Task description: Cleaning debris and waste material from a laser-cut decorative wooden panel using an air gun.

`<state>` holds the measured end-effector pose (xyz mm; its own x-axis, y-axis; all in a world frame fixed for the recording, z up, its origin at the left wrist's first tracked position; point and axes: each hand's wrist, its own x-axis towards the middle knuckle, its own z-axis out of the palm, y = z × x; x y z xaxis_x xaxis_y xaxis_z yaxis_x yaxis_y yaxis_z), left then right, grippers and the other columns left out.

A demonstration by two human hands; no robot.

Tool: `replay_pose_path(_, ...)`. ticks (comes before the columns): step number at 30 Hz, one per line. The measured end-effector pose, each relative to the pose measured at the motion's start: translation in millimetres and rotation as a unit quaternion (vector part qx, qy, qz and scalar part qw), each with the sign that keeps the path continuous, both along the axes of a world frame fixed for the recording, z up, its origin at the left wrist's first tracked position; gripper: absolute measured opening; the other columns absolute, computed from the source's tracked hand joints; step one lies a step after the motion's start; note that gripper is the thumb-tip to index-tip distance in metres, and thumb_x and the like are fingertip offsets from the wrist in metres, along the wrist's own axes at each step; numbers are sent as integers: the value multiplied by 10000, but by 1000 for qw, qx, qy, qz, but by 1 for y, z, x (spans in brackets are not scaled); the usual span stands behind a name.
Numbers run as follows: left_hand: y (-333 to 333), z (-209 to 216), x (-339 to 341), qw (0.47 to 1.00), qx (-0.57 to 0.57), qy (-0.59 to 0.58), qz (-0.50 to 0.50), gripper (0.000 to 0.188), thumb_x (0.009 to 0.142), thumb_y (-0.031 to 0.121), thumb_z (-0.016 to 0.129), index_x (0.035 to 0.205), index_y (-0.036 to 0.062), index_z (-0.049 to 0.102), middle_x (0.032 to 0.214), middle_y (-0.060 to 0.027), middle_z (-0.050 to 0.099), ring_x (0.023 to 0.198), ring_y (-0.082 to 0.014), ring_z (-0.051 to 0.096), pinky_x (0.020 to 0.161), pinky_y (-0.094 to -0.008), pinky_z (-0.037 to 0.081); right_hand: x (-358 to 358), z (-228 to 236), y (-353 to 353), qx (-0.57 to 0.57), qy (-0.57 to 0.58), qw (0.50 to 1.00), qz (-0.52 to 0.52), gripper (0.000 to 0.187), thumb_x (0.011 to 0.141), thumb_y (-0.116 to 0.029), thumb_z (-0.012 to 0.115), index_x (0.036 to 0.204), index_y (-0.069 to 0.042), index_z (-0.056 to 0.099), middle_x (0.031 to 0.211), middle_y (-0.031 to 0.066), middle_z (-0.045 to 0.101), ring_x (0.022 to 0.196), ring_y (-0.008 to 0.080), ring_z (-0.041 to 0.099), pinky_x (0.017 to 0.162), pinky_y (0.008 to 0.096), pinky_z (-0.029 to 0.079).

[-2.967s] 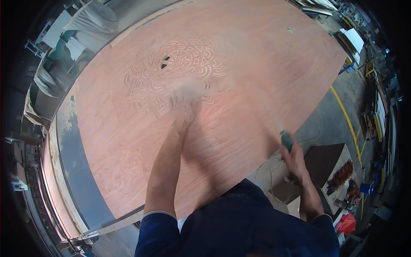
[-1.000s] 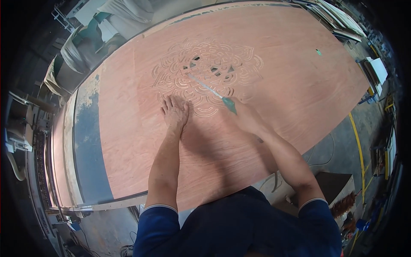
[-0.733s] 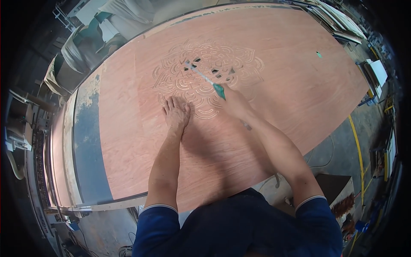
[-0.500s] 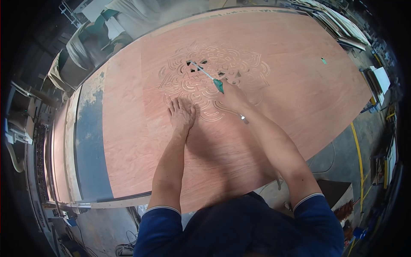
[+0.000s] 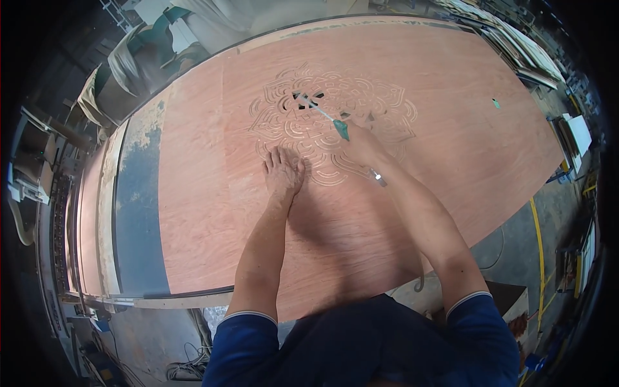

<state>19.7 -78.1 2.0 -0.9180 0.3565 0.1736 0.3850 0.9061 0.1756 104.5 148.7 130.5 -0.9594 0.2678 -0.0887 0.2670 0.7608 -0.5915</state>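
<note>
While our right hand [image 5: 362,143] covers most of the handle, we can see only a bit of the thin tool with the green handle and shiny metal shaft [image 5: 327,118]. Its tip is too small to make out where it goes into a dark hole in the pattern. Our right fingers are closed tight around that tool. Our left hand [image 5: 282,173] lies flat on the wood with its fingers stretched out and close together, holding nothing.

The tool points up and to the left, over the round flower pattern cut into the wood [image 5: 332,122]. This pattern has many curved petals and a few dark holes near its middle. It sits in the big reddish-brown sheet of plywood [image 5: 451,148] that covers the worktop.

A worn blue and grey strip [image 5: 138,213] runs along the left side of the sheet. Grey covered shapes [image 5: 129,64] sit beyond the far left corner. Yellow lines [image 5: 538,258] mark the grey floor on the right, where things are small and hard to tell.
</note>
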Motion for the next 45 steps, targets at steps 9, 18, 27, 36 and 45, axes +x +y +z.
replay_pose_path(9, -2, 1, 2, 1000, -2, 10, -1, 806, 991, 553, 491, 1548, -23, 395, 1616, -203, 376, 1506, -388, 312, 1216, -550, 266, 6, -5, -8, -19, 16, 1000, 19, 435, 897, -135, 610, 1298, 11, 529, 1070, 325, 702, 1029, 478, 688, 885, 547, 529)
replay_pose_path(18, 2, 2, 3, 1000, -8, -2, -4, 802, 992, 554, 483, 1556, -10, 398, 1635, -192, 365, 1526, -383, 292, 1227, -551, 249, 6, -19, 1, -44, 43, 998, 23, 488, 900, -146, 608, 1351, 7, 502, 1081, 322, 699, 1035, 474, 688, 885, 546, 530)
replay_pose_path(27, 6, 6, 3, 1000, -4, -23, -4, 798, 1002, 563, 469, 1569, 10, 380, 1639, -191, 355, 1538, -377, 263, 1233, -551, 248, 57, -22, 103, -49, 68, 987, -137, 407, 957, -176, 620, 1333, -40, 543, 932, 237, 714, 835, 369, 726, 719, 471, 555)
replay_pose_path(36, 2, 0, 2, 1000, 0, 12, -11, 772, 989, 521, 513, 1550, 3, 401, 1601, -214, 384, 1502, -397, 311, 1217, -564, 264, 169, -8, 132, -162, 28, 967, -196, 276, 972, -138, 612, 1229, -39, 596, 808, 67, 623, 627, 141, 606, 542, 345, 504)
replay_pose_path(45, 1, 1, 1, 1000, -7, 3, -10, 758, 1003, 522, 502, 1549, 6, 398, 1598, -210, 390, 1501, -408, 314, 1219, -563, 266, 172, -9, 116, -143, 85, 961, -222, 193, 972, -100, 593, 1151, -30, 578, 842, 106, 633, 613, 172, 631, 497, 364, 502)
